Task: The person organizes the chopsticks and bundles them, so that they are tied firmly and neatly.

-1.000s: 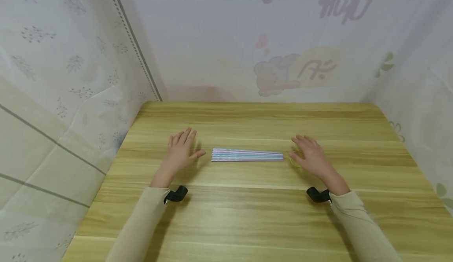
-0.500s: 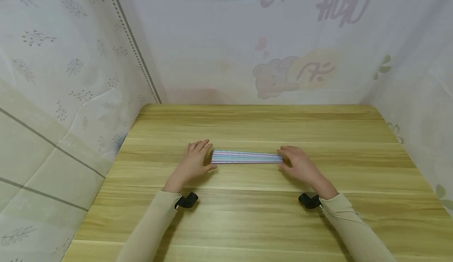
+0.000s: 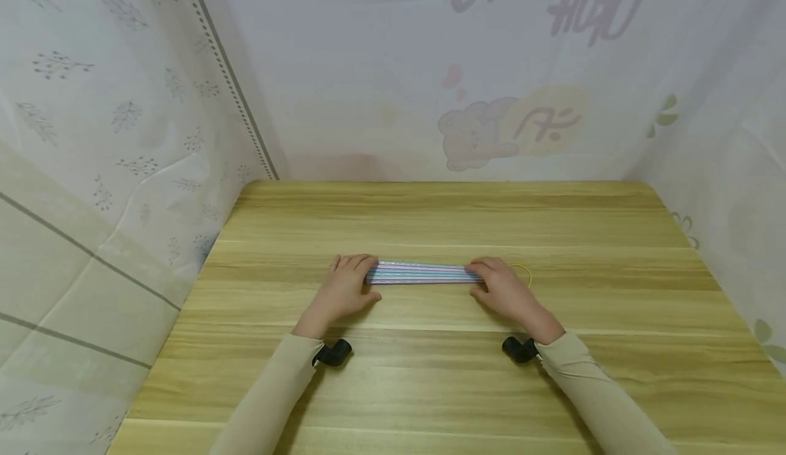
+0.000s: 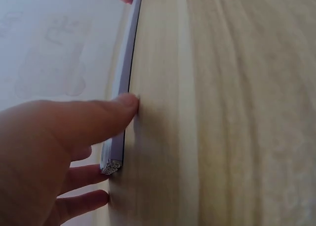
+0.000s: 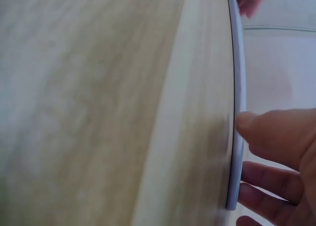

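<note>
A row of pastel lilac, blue and pink chopsticks (image 3: 424,274) lies side by side on the table, wider at the left end. My left hand (image 3: 344,288) is at that end, fingers over the far side and thumb a little apart from the near edge. The left wrist view shows the chopsticks' patterned ends (image 4: 111,166) between thumb and fingers. Around the narrow right end is my right hand (image 3: 503,290), posed likewise, its fingers covering the tips in the head view. A thin yellow rubber band (image 3: 524,271) lies just beyond the right hand, partly hidden by it.
The wood-grain table (image 3: 393,387) has a back edge along a pale printed cloth (image 3: 356,100). Cloth also hangs at the left and right sides. A black wrist camera mount (image 3: 334,353) sits at the left cuff, another mount (image 3: 520,350) at the right.
Both hands have moved inward from apart and now surround the two ends of the chopsticks. The chopsticks have hardly moved. The rubber band now shows behind the right hand.
</note>
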